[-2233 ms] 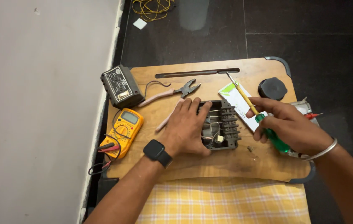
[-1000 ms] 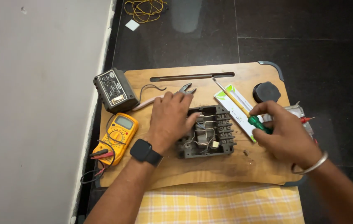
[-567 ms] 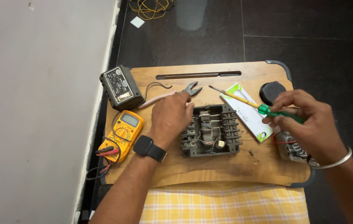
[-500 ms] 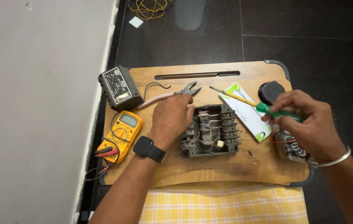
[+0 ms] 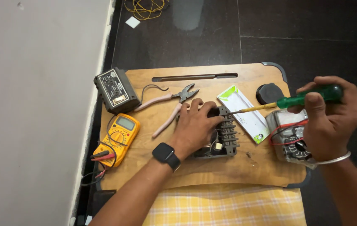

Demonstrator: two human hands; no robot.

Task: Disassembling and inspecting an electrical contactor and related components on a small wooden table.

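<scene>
Two hands work at mid-counter (image 5: 212, 173): the left hand (image 5: 193, 127) lies clasped over a dark switch block (image 5: 228, 136), while the right hand (image 5: 331, 119) grips a green-handled screwdriver (image 5: 308, 97), its tip meeting the block's far edge. Pliers (image 5: 168, 104) lie just left; a yellow multimeter (image 5: 117, 134) and black box (image 5: 115, 89) sit farther left.

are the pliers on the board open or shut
Open. The pliers lie flat on the wooden board, untouched, their pink handles spread apart; the jaws look slightly parted.
</scene>
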